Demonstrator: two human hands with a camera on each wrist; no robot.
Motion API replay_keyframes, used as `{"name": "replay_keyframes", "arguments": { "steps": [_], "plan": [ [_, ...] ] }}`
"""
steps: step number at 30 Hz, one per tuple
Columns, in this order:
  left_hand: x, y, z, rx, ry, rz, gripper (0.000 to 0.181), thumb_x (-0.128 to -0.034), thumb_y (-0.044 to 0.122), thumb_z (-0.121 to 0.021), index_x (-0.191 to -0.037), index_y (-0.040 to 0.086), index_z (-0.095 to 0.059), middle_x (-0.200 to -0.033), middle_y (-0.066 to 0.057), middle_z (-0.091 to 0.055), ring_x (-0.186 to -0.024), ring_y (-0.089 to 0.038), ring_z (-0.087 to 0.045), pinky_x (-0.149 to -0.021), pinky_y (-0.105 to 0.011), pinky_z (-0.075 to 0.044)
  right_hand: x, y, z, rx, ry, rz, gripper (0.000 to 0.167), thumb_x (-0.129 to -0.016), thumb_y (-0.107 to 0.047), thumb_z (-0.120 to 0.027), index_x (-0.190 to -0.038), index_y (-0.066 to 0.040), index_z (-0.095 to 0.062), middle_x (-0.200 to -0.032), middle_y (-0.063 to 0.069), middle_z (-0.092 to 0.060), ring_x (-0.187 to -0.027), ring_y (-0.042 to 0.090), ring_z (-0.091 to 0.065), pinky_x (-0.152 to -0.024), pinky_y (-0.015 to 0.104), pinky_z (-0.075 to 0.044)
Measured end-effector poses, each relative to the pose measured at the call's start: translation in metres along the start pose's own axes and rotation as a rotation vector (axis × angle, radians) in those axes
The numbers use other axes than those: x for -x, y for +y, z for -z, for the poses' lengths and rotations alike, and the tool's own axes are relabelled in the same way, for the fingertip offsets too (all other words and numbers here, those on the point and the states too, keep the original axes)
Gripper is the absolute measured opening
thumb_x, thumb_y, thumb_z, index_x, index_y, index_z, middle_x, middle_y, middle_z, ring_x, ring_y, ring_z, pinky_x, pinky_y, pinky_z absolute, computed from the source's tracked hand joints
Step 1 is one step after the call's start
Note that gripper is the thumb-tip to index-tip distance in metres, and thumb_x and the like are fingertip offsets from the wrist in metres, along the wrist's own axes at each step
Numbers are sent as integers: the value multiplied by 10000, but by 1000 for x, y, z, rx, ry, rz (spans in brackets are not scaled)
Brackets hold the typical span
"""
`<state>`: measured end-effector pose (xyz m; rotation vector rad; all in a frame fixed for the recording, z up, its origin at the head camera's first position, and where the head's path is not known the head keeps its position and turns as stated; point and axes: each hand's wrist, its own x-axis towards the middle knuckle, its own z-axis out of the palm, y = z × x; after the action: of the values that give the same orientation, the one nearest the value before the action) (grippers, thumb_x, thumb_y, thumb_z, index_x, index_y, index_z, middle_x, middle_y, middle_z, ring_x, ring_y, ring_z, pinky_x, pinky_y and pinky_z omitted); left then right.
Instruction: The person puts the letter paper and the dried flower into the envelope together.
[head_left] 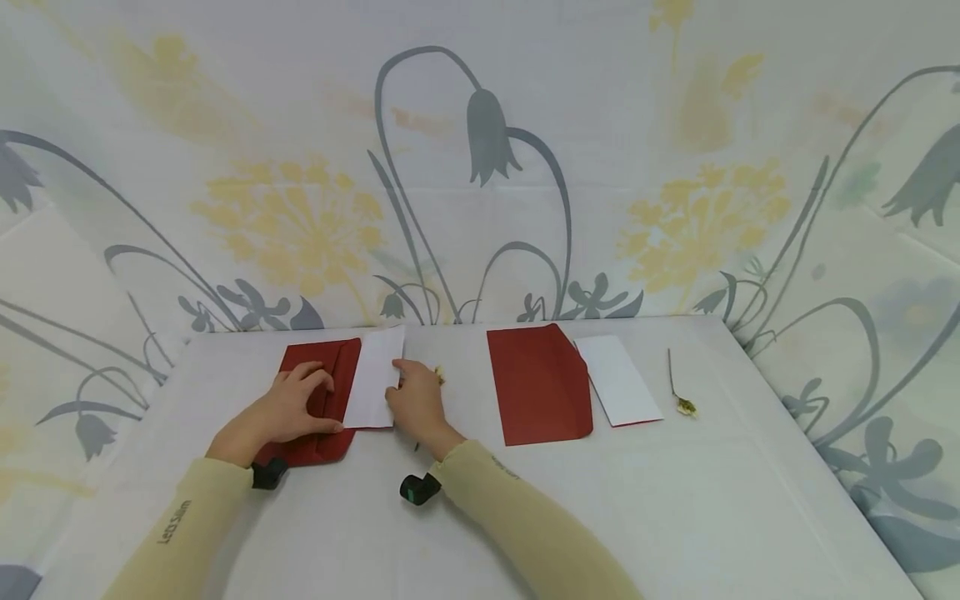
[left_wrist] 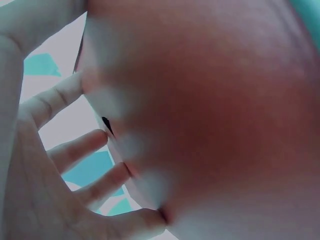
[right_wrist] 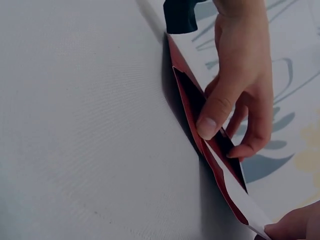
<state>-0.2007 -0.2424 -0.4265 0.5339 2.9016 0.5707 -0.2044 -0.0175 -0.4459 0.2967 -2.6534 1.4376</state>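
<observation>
At the left of the table in the head view lies a red envelope (head_left: 326,450), its mouth towards the right. My left hand (head_left: 292,408) grips it, thumb on the near edge and fingers on the far side. In the right wrist view the envelope (right_wrist: 187,102) bows and its pocket gapes between that thumb and fingers. A white folded card (head_left: 375,379) sits at the mouth, overlapping it; how deep it goes in I cannot tell. My right hand (head_left: 420,404) pinches the card's right edge. The left wrist view shows the left fingers (left_wrist: 92,145) against the envelope (left_wrist: 225,110), blurred.
A small dried flower (head_left: 439,375) lies partly hidden by the right hand. To the right are a second red envelope (head_left: 536,387), another white card (head_left: 618,383) partly beneath it, and another dried flower (head_left: 684,407). A patterned cloth (head_left: 480,242) rises behind the white table (head_left: 712,508).
</observation>
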Motion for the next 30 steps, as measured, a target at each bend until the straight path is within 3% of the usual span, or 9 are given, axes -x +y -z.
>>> {"name": "replay_keyframes", "arguments": {
  "steps": [6, 11, 18, 30],
  "plan": [
    [3, 0, 5, 16, 0, -27, 388, -824, 327, -791, -1055, 119, -559, -1447, -336, -330, -1291, -599, -279, -987, -701, -329, 0, -1, -4, 81, 6, 44, 398, -866, 26, -622, -1264, 41, -633, -1261, 169, -643, -1198, 249, -595, -986, 368, -488],
    [2, 2, 8, 26, 9, -56, 266, -843, 155, -727, -1052, 98, -571, -1431, -347, -349, -1316, -568, -292, -1018, -693, -277, 1, -5, -7, 141, 10, 71, 381, -865, 7, -640, -1245, 29, -648, -1261, 146, -650, -1223, 248, -586, -1000, 339, -477],
    [1, 1, 6, 9, 8, -51, 282, -830, 156, -742, -1058, 98, -587, -1420, -357, -362, -1288, -593, -312, -1003, -708, -303, 4, -16, -11, 219, 14, 131, 372, -850, -30, -677, -1220, 12, -668, -1230, 128, -660, -1152, 255, -626, -967, 330, -498],
    [0, 3, 6, 11, -7, 5, 305, -841, 181, -722, -1104, 106, -586, -1452, -349, -335, -1245, -632, -323, -941, -727, -377, 11, -22, -19, 272, -64, 126, 389, -886, -68, -680, -1270, -15, -650, -1264, 101, -638, -1135, 230, -632, -940, 332, -515]
  ]
}}
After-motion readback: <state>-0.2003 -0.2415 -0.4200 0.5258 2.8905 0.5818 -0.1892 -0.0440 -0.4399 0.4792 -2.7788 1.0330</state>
